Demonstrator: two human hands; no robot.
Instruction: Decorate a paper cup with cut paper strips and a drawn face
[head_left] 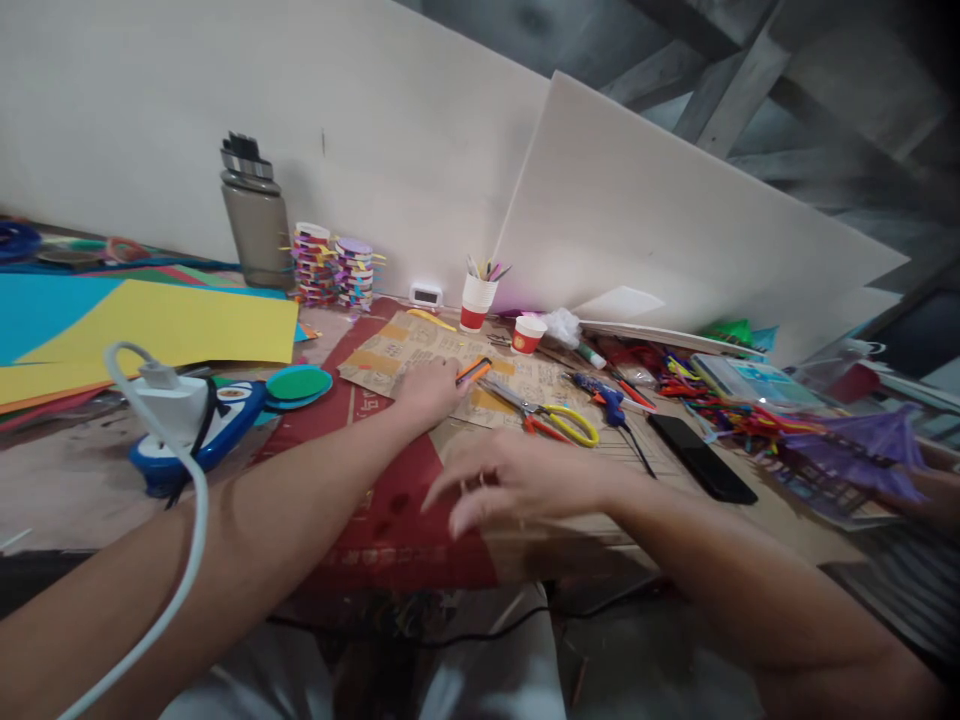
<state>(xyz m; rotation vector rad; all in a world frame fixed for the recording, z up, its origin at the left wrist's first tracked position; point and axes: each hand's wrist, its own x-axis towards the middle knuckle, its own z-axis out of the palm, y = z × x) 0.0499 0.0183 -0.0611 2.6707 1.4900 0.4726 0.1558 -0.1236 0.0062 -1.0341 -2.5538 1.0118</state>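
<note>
My left hand (430, 391) rests low over the brown printed cardboard (390, 350), its fingers closed at the near end of an orange and black utility knife (475, 371). Above the front of the table hangs my right hand (517, 475), a little blurred, fingers apart and holding nothing. Just beyond it, scissors with yellow and red handles (551, 412) lie half open on the cardboard. A blue glue gun (611, 402) with a black cord is to their right. Red printed sheeting (390, 520) covers the table under my arms.
A power strip (206, 435) with a white charger and cable stands at left by yellow paper (217, 325). Behind are a bottle (255, 225), paper cups (529, 335) and ribboned stacks (313, 268). At right are a phone (701, 458), colourful craft pieces and another person's arm (937, 500).
</note>
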